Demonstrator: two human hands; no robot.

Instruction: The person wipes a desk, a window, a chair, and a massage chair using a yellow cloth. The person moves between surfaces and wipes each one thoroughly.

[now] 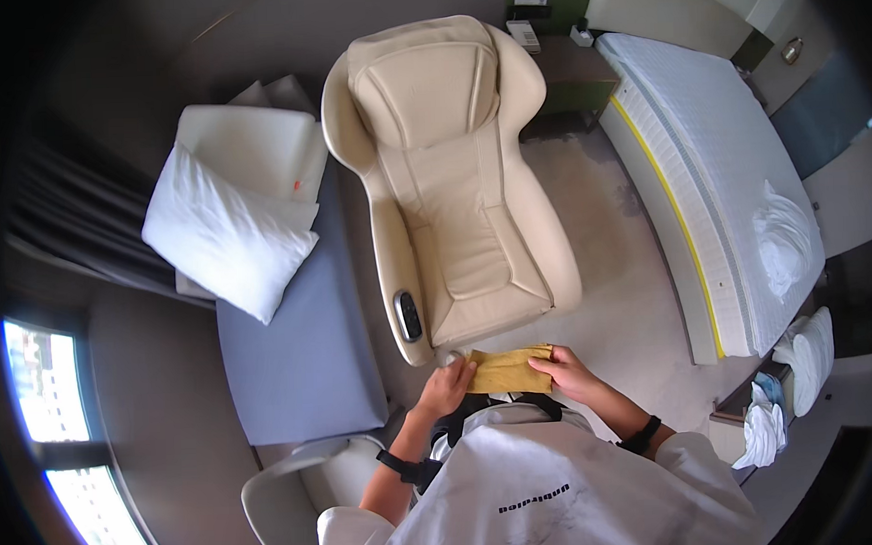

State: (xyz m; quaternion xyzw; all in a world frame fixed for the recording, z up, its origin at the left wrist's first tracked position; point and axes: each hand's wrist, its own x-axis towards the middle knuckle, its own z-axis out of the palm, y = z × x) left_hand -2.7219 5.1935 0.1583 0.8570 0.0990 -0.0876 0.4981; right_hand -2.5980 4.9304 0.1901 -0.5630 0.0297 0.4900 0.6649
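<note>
A yellow cloth [510, 371], folded into a flat rectangle, is held level in front of my waist. My left hand [446, 384] grips its left end, and a small pale thing shows by those fingers, too unclear to name. The right end is pinched by my right hand [570, 372], thumb on top. Just beyond the cloth stands a cream leather massage chair [463, 221], with its seat facing me. A black control panel [408, 317] is set in the armrest on the left.
To the left, pillows [229, 226] lie on a blue-grey couch [302, 364], with a grey chair [292, 486] nearer me. A bare mattress [720, 162] with crumpled white linen [782, 239] is on the right. Behind the massage chair, a nightstand [577, 73] holds a telephone [523, 37].
</note>
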